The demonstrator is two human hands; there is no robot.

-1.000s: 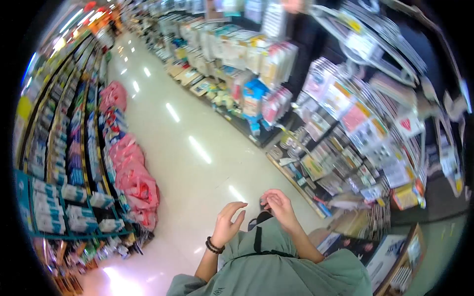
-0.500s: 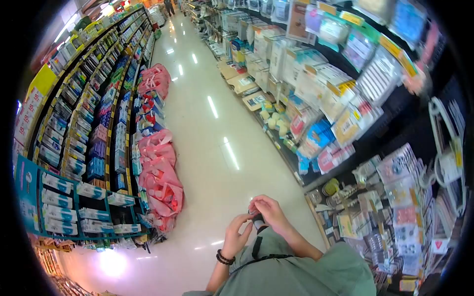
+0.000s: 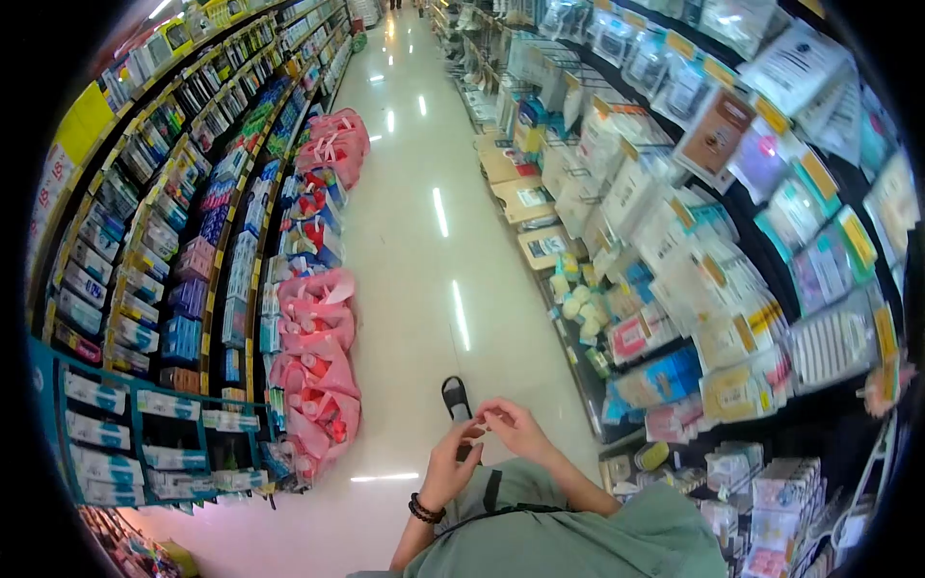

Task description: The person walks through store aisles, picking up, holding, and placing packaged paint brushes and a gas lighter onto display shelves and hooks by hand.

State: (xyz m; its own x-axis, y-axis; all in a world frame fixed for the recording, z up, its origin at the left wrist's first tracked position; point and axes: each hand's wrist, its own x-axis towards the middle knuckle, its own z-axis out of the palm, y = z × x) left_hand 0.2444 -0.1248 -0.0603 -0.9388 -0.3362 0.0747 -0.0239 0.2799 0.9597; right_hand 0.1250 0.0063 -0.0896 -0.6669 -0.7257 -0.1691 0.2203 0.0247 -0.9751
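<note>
Between dark stocked shelves (image 3: 255,279) lies the pale glossy floor (image 3: 405,318). Over the green cloth garment (image 3: 568,530), the left hand (image 3: 449,469) has a rather wide grip, with curved fingers; the right hand (image 3: 520,432), close beside, has bent fingers, perhaps narrow, but I cannot tell its grip. The black open-toed sandal (image 3: 455,392) is just beyond them.

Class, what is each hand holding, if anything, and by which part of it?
Neither the left hand nor the right hand visibly holds anything; something tiny could be hidden.
</note>
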